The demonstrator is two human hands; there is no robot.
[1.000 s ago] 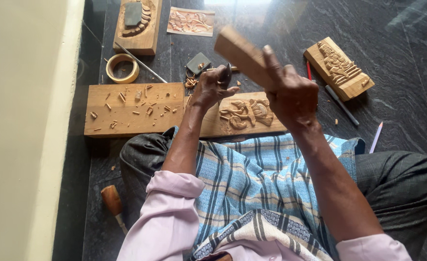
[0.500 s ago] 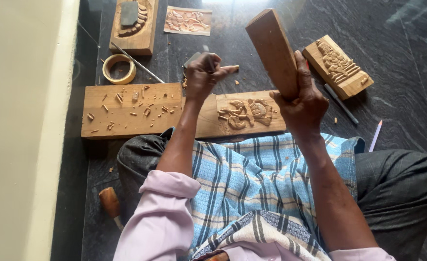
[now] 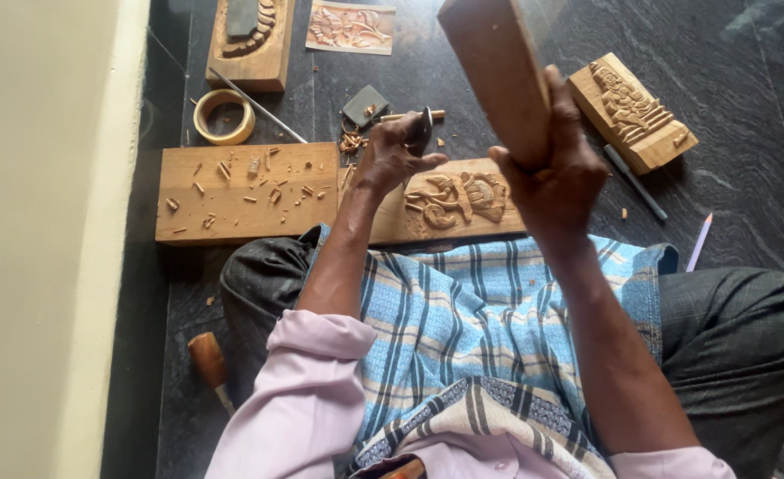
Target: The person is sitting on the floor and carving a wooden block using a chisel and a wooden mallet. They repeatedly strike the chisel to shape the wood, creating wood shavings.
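Observation:
I sit on a dark stone floor with a long wooden plank in front of my knees. Its right part carries a half-carved floral relief. My left hand is closed around a chisel held over the carving's left edge. My right hand grips a thick wooden block used as a mallet, raised high above the plank and tilted upright. Wood chips lie scattered over the plank's left half.
A carved wooden panel lies at the upper right, another carved block and a patterned paper at the top. A tape roll, a thin metal rod, a wood-handled tool and a pencil lie around. A cream wall borders the left.
My right hand has lifted the wooden mallet block from a low tilt to a high, nearly upright position. My left hand with the chisel stays at the carving.

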